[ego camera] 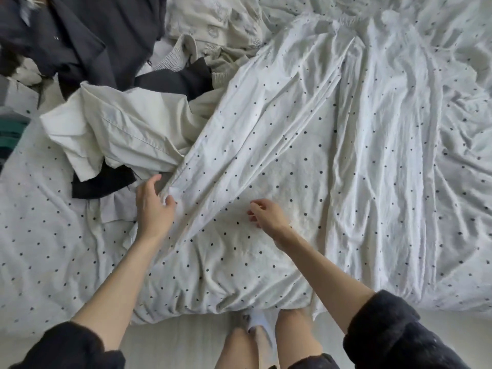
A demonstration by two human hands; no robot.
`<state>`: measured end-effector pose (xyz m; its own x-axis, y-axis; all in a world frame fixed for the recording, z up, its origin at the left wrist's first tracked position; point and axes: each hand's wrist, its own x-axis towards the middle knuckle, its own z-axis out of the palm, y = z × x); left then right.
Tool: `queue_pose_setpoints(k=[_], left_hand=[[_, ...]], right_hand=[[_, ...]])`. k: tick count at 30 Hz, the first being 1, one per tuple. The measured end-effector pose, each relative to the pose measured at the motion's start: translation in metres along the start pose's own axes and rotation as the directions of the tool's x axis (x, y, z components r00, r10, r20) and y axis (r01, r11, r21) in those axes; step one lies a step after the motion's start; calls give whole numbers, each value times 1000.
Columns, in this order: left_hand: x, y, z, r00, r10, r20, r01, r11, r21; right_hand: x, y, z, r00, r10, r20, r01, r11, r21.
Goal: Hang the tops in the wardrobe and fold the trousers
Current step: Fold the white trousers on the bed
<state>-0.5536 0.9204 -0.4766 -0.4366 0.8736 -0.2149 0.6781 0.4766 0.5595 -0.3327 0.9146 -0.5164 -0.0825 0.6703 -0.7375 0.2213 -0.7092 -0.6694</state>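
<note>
White trousers with small black dots (306, 107) lie spread on the bed, waistband at the far end and the two legs fanning toward me. My left hand (155, 206) pinches the hem of the left leg between thumb and fingers, next to the clothes pile. My right hand (266, 215) hovers over the dotted duvet between the two legs, its fingers loosely curled and holding nothing.
The bed is covered by a crumpled white dotted duvet (53, 235). A pile of clothes lies at the left: a cream shirt (119, 129), a black garment (103, 183), a dark grey garment (93, 35) and a patterned cream piece (213, 22). My legs stand at the bed's near edge.
</note>
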Motion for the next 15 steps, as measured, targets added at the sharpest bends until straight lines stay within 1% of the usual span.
queue_pose_setpoints(k=[1,3,5,7,9,10,13,14,15], left_hand=[[9,-3,-3,1000,6,13,-6,1000,16],[20,-12,-6,994,12,112,-17,999,51],[29,-27,-6,974,-2,225,-15,997,75],[39,-46,-7,957,-24,289,-11,993,119],[45,-55,-7,955,-18,297,-21,992,128],[49,-60,-10,946,26,325,-67,991,118],[49,-62,-24,893,143,427,-184,981,57],[46,-62,-29,876,177,449,-211,977,28],[42,-64,-32,862,191,469,-210,978,-13]], right_hand=[[6,-6,7,1000,4,-1,-4,999,38],[14,-17,18,999,33,3,-33,986,166],[21,-24,31,998,70,-4,-65,941,331],[26,-29,45,996,80,-38,-55,895,442],[27,-31,51,996,76,-44,-44,868,494],[25,-30,58,995,79,-66,-33,858,513],[14,-25,80,991,102,-82,-42,843,537],[11,-22,87,991,109,-82,-48,845,532],[8,-16,91,990,117,-83,-56,846,530]])
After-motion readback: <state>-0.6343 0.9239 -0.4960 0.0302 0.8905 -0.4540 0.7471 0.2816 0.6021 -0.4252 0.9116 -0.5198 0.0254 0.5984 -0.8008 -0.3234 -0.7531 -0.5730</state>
